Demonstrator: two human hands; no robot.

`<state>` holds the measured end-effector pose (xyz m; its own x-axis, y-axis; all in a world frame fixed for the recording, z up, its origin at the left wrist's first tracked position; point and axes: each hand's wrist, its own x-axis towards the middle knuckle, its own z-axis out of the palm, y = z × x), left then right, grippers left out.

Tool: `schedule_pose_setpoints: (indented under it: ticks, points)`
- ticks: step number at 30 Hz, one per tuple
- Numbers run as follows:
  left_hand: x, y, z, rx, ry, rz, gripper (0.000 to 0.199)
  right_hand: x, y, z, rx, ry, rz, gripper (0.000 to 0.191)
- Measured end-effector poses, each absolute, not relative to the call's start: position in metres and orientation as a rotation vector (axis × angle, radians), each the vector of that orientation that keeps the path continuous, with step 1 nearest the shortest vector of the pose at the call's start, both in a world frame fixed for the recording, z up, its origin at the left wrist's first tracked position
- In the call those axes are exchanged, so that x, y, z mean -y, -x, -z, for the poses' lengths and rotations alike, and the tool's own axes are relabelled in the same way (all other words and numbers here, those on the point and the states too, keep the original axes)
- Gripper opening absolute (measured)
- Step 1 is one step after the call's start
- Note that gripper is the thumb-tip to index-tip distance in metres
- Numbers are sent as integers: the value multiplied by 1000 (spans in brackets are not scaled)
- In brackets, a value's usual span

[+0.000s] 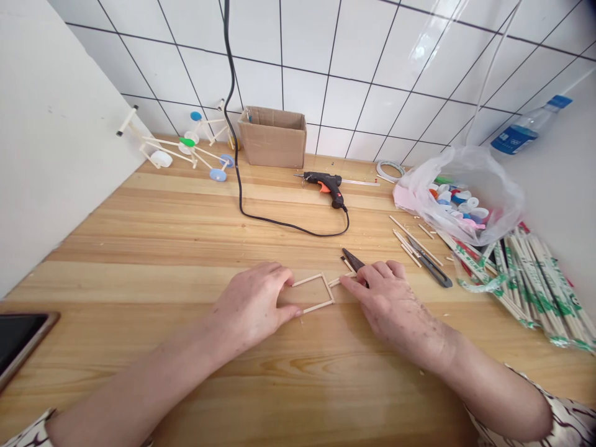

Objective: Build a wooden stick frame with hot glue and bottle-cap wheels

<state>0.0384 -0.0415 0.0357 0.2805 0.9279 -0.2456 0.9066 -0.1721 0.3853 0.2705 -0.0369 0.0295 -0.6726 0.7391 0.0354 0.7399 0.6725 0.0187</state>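
The left fingers (297, 311) span both ends of a small three-sided pale wooden stick frame (328, 289), apparently steadying it flat on the brown wooden desk (279, 385), while the right fingers (347, 282) press thin pale sticks (336, 281) beside its crossbar, seemingly for alignment.

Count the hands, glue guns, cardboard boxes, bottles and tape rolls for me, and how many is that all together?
Hands (left hand, right hand): 2
Glue gun: 1
Cardboard box: 1
Bottle: 1
Tape roll: 1
Total: 6
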Motion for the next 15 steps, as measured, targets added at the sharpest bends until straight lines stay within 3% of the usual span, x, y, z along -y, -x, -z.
schedule_pose_setpoints:
  ticks: [15]
  points:
    - [43, -39, -35, -1696, -2100, -23, 21, 38, -272, -30, 2850, 1268, 36, 37]
